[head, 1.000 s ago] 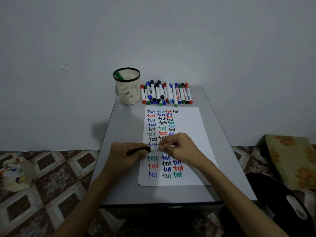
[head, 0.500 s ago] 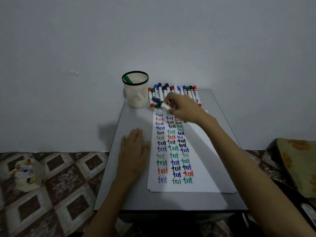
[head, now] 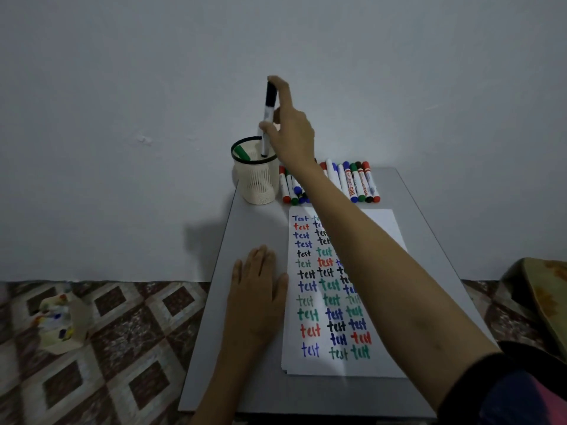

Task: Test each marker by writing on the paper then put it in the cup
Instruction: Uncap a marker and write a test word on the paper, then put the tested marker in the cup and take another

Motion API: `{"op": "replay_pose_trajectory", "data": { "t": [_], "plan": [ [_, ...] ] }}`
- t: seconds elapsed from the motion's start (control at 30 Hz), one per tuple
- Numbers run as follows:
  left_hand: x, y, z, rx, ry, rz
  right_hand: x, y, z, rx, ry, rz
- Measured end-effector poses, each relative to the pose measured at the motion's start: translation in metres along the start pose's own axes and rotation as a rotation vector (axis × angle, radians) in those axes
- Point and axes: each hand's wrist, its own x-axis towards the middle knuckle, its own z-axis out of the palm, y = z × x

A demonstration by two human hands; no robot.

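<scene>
Grey table (head: 254, 228) against wall (head: 122, 87); tiled floor (head: 122, 332) at 8 o'clock. Right hand (head: 291, 133) pinches marker (head: 268, 111) at cup (head: 256, 182) mouth, 12 o'clock. Left hand (head: 256, 299) lies flat on table.

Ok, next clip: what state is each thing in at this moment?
cup: upright, open-topped.
black marker: upright, lower end in the cup's mouth.
green marker: leaning inside the cup.
other markers: capped, lying in a row on the table.
paper: flat, partly covered with writing.
right hand: pinches the black marker.
left hand: flat on the table, holds nothing.
</scene>
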Motion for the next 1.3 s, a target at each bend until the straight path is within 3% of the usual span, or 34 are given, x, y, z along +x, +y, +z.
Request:
{"op": "replay_pose_trajectory", "data": {
  "t": [0.2,0.37,0.47,0.57,0.7,0.87,1.13,1.3],
  "plan": [
    [0.0,0.001,-0.001,-0.002,0.009,0.004,-0.013,0.032,0.03,-0.249,-0.234,0.003],
    [0.0,0.001,-0.002,-0.016,0.019,0.006,-0.015,0.033,0.026,-0.147,-0.218,0.002],
    [0.0,0.002,-0.003,-0.021,0.01,0.005,-0.018,0.039,0.012,-0.094,-0.084,0.055],
    [0.0,0.002,-0.003,-0.019,0.008,-0.001,-0.024,0.065,-0.015,-0.246,0.032,0.268],
    [-0.001,0.001,-0.001,-0.014,0.017,0.0,-0.042,0.109,-0.059,-0.573,-0.054,0.611],
    [-0.001,0.0,0.0,-0.012,0.015,-0.006,-0.07,0.145,-0.091,-0.706,-0.111,0.757],
    [0.001,0.0,0.0,-0.009,0.005,-0.01,-0.088,0.154,-0.097,-0.65,-0.116,0.747],
    [0.001,0.0,-0.001,-0.016,-0.006,-0.016,-0.097,0.149,-0.113,-0.605,0.11,0.672]
  ]
}}
